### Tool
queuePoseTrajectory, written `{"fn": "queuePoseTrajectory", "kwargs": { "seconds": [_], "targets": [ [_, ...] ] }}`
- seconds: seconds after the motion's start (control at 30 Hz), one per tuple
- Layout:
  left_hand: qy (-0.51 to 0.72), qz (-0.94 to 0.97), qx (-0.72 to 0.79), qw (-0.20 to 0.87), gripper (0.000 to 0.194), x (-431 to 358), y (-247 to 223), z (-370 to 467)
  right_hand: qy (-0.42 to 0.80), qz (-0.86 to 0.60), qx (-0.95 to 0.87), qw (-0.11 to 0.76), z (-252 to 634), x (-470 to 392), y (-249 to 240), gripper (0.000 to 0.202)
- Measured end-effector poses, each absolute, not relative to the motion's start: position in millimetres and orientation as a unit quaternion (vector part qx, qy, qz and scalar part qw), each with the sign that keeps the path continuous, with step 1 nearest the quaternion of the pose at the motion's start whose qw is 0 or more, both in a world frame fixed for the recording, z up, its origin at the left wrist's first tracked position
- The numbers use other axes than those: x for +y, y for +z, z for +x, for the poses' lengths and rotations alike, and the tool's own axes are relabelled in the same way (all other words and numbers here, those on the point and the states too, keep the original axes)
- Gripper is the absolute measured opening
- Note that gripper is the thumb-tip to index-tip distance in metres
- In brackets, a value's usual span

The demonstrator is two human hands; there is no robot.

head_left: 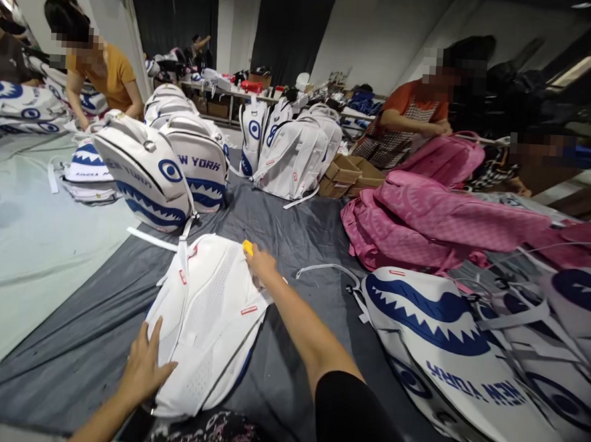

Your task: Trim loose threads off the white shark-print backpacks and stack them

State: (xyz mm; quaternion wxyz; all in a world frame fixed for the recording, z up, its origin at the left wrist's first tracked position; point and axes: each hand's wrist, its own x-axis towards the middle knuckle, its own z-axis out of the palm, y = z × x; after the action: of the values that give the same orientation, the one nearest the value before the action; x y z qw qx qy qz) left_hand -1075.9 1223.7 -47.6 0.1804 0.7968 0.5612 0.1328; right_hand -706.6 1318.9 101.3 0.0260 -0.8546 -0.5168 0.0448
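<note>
Left hand (145, 366): spread flat on near edge of white backpack (209, 322), pinning it face-down on grey bench (94, 322). Right hand (259, 262): pinching small yellow tool (248, 247) at its far edge. Finished shark-print backpacks (148, 172) stand beyond; pink backpacks (425, 222) piled right.

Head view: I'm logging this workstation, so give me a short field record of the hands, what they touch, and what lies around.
left hand: left hand flat on the near end of the white backpack, fingers spread
right hand: right hand at the far end of that backpack, pinching a small yellow tool
surface: grey cloth
right side: shark-mouth backpacks, pink backpacks
behind: upright shark-mouth backpack, cardboard boxes
others: people at work nearby
</note>
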Motion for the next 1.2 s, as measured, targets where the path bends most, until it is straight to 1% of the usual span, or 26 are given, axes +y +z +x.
{"fn": "queuePoseTrajectory", "kwargs": {
  "seconds": [0.1,0.2,0.27,0.33,0.37,0.4,0.47,0.53,0.57,0.63,0.7,0.8,0.87,0.93,1.0,1.07,1.13,1.2],
  "targets": [
    [0.128,0.82,0.526,0.187,0.092,1218,-31,-1060,0.055,-0.862,-0.504,0.003,-701,1257,77,0.06],
    [0.1,0.832,0.508,0.197,0.096,1201,-18,-1043,0.08,-0.878,-0.473,0.017,-677,1194,72,0.057],
    [0.082,0.831,0.524,0.169,0.097,1184,-7,-1028,0.09,-0.883,-0.456,0.066,-654,1153,80,0.054],
    [0.078,0.824,0.55,0.111,0.095,1169,3,-1009,0.096,-0.876,-0.445,0.16,-635,1111,93,0.052],
    [0.08,0.819,0.562,0.086,0.094,1164,6,-999,0.12,-0.866,-0.437,0.214,-628,1092,99,0.052],
    [0.083,0.811,0.574,0.07,0.092,1161,9,-989,0.169,-0.85,-0.425,0.261,-623,1073,105,0.05],
    [0.084,0.794,0.599,0.061,0.092,1162,9,-970,0.317,-0.805,-0.39,0.316,-620,1044,111,0.042],
    [0.084,0.779,0.618,0.06,0.092,1170,4,-958,0.431,-0.763,-0.357,0.322,-620,1027,110,0.033],
    [0.085,0.777,0.62,0.063,0.09,1174,2,-956,0.449,-0.757,-0.351,0.32,-620,1024,109,0.03],
    [0.093,0.778,0.615,0.08,0.081,1177,-1,-961,0.426,-0.769,-0.356,0.318,-617,1026,105,0.026],
    [0.127,0.768,0.614,0.131,0.074,1171,-1,-972,0.403,-0.782,-0.374,0.295,-611,1032,103,0.025],
    [0.218,0.723,0.587,0.292,0.064,1152,-1,-987,0.421,-0.774,-0.405,0.243,-601,1037,104,0.025],
    [0.269,0.685,0.552,0.391,0.057,1142,-1,-989,0.394,-0.784,-0.408,0.252,-595,1035,106,0.025],
    [0.304,0.649,0.558,0.418,0.052,1140,-1,-982,0.385,-0.782,-0.415,0.264,-592,1034,111,0.025],
    [0.323,0.585,0.595,0.447,0.052,1144,1,-972,0.404,-0.762,-0.433,0.262,-593,1040,117,0.025],
    [0.326,0.477,0.601,0.552,0.053,1150,4,-966,0.412,-0.748,-0.449,0.262,-597,1055,126,0.024],
    [0.325,0.363,0.568,0.663,0.05,1154,8,-967,0.426,-0.739,-0.466,0.235,-604,1080,134,0.023],
    [0.328,0.296,0.546,0.712,0.048,1157,10,-971,0.435,-0.731,-0.487,0.198,-612,1109,141,0.022]
  ]
}}
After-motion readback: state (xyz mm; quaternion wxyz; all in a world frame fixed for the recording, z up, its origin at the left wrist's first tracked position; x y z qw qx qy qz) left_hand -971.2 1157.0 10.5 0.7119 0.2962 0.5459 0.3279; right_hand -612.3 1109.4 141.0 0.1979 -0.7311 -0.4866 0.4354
